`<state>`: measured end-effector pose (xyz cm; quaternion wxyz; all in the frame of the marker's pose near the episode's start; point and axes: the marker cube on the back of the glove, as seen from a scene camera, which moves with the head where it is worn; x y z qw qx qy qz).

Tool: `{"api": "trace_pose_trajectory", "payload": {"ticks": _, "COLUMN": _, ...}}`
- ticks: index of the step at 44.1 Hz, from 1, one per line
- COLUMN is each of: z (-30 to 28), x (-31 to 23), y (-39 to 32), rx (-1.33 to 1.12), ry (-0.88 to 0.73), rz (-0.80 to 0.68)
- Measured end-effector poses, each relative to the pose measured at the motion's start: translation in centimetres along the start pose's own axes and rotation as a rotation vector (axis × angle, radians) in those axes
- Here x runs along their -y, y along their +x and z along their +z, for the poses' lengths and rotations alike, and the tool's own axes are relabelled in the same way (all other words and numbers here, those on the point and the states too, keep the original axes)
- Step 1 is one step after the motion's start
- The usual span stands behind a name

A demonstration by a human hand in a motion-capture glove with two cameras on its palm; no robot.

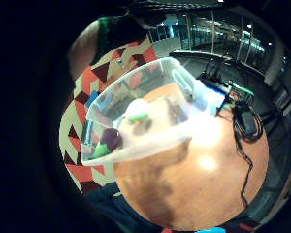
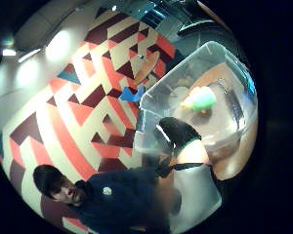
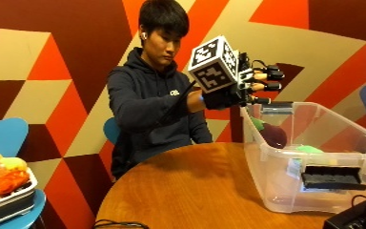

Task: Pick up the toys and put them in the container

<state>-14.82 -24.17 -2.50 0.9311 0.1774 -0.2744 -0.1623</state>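
Note:
A clear plastic container (image 3: 278,191) stands on the right side of the round wooden table (image 3: 189,186). A purple toy (image 3: 274,135) and a green toy (image 3: 308,149) lie inside it. My gloved right hand (image 3: 234,90) hovers above the container's far left corner with its fingers stretched out over the rim, holding nothing. In the little finger side palm view the container (image 1: 136,151) holds the purple toy (image 1: 111,138), a green piece (image 1: 102,150) and a white-and-green toy (image 1: 137,110). The thumb side palm view shows my gloved thumb (image 2: 178,134) near the container's wall (image 2: 154,100), with the white-and-green toy (image 2: 200,99) inside.
A tray of soft toys (image 3: 5,181) sits on a blue chair at the far left, away from the table. A black device (image 3: 360,217) with cables lies at the table's near right edge. A cable (image 3: 116,223) shows at the table's front.

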Motion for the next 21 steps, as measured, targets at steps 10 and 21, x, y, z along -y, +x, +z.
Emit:
{"api": "trace_pose_trajectory", "payload": {"ticks": 10, "z": -4.3, "x": -5.3, "y": 1.5, "rx": -0.051, "ry": 0.024, "rz": -0.007}}
{"api": "trace_pose_trajectory", "payload": {"ticks": 21, "z": -6.1, "x": -11.5, "y": 4.2, "rx": -0.115, "ry": 0.073, "rz": 0.002}}
